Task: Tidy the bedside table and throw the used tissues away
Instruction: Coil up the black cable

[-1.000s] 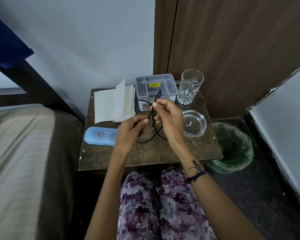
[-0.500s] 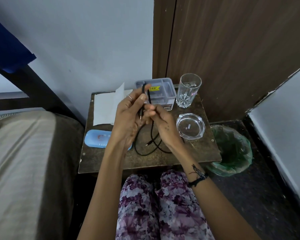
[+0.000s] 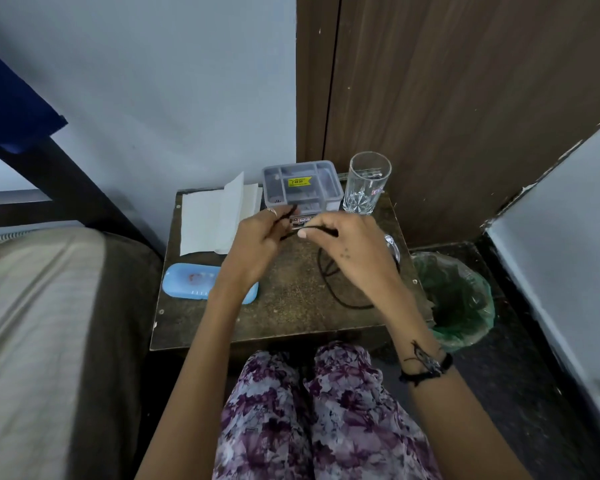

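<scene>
Over the brown bedside table (image 3: 291,320), my left hand (image 3: 257,240) and my right hand (image 3: 347,247) both pinch a thin black cable (image 3: 340,296). A short stretch runs between my fingers, and the rest loops loosely on the table under my right wrist. White folded tissues (image 3: 212,220) lie at the back left. A grey compartment box (image 3: 302,183) with a yellow sticker stands just behind my hands. A light-blue case (image 3: 191,280) lies front left, partly under my left forearm.
An empty drinking glass (image 3: 368,183) stands at the back right, and a clear glass dish (image 3: 392,244) is mostly hidden by my right hand. A bin with a green liner (image 3: 458,299) sits on the floor to the right. The bed (image 3: 42,341) borders the left.
My hands have drawn apart sideways, stretching a piece of the cable between them. The right hand has shifted right and now covers most of the glass dish.
</scene>
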`<state>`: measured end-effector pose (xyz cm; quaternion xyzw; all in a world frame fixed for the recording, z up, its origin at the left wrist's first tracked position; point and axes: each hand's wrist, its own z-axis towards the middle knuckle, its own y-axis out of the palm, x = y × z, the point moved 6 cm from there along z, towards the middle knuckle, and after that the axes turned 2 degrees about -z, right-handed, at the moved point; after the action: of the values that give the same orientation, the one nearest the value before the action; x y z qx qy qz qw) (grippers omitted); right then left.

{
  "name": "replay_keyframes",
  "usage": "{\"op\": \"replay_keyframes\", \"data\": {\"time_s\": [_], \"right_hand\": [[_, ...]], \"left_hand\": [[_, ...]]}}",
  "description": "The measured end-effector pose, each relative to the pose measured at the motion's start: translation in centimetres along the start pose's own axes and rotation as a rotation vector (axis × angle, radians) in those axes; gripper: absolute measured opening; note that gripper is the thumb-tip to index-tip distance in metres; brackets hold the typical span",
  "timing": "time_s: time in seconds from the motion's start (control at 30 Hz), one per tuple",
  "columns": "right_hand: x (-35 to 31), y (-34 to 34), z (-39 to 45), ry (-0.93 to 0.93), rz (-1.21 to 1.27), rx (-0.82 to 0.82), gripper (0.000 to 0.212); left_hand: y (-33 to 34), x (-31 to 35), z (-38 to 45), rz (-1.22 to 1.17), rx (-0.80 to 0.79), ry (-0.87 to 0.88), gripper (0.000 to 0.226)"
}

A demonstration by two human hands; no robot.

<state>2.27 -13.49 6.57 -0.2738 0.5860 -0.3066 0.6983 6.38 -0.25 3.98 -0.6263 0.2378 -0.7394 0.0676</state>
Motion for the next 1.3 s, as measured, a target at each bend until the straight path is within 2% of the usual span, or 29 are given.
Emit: {"op": "replay_keyframes", "data": {"time_s": [0.07, 0.23, 0.37, 0.47, 0.53, 0.63, 0.7, 0.8, 0.87, 0.93, 1.0, 1.17, 1.3], "right_hand": [[-0.1, -0.9, 0.5, -0.065, -0.059, 0.076, 0.02], [-0.7, -0.6, 0.7, -0.196, -0.05, 0.197, 0.028], [-0.6, 1.4, 0.7, -0.118, 0.075, 0.157, 0.042], [-0.6, 3.2, 0.4, 0.0, 0.225, 0.051, 0.027], [-0.7, 4.3, -0.2, 0.011, 0.281, -0.015, 0.019], [-0.8, 4.9, -1.3, 0.02, 0.291, -0.074, 0.018], [-0.2, 4.1, -1.4, 0.039, 0.271, -0.047, 0.016], [0.3, 1.5, -1.1, 0.012, 0.156, 0.062, 0.012], [0.2, -0.5, -0.8, -0.037, -0.014, 0.139, 0.016], [0.1, -1.8, -0.4, -0.107, -0.203, 0.206, 0.018], [0.4, -2.5, 0.1, -0.149, -0.289, 0.249, 0.019], [0.0, -1.7, 0.3, -0.168, -0.172, 0.238, 0.031], [-0.5, -0.2, 0.4, -0.131, -0.047, 0.171, 0.034]], "left_hand": [[-0.1, -0.1, -0.6, -0.183, -0.059, -0.09, 0.025], [-0.5, 1.4, -1.3, -0.47, -0.224, -0.175, 0.034], [0.1, 3.4, -1.7, -0.671, -0.391, -0.131, 0.032], [0.0, 4.0, -1.1, -0.814, -0.261, -0.074, 0.039], [-0.5, 4.2, 0.0, -0.879, -0.106, -0.058, 0.031], [-1.1, 3.7, 1.7, -0.643, 0.037, -0.009, 0.034], [-0.9, 3.5, 2.0, -0.324, -0.016, 0.081, 0.041], [-0.1, 2.7, 1.4, 0.175, -0.148, 0.146, 0.031], [0.0, 2.5, 0.8, 0.265, -0.193, 0.14, 0.021], [0.1, 2.6, 0.1, 0.236, -0.228, 0.116, 0.018], [0.2, 3.0, -0.5, 0.119, -0.26, 0.071, 0.022], [0.1, 4.2, -1.3, -0.175, -0.361, -0.054, 0.026], [-0.1, 4.6, -1.3, -0.503, -0.29, -0.077, 0.037]]}}
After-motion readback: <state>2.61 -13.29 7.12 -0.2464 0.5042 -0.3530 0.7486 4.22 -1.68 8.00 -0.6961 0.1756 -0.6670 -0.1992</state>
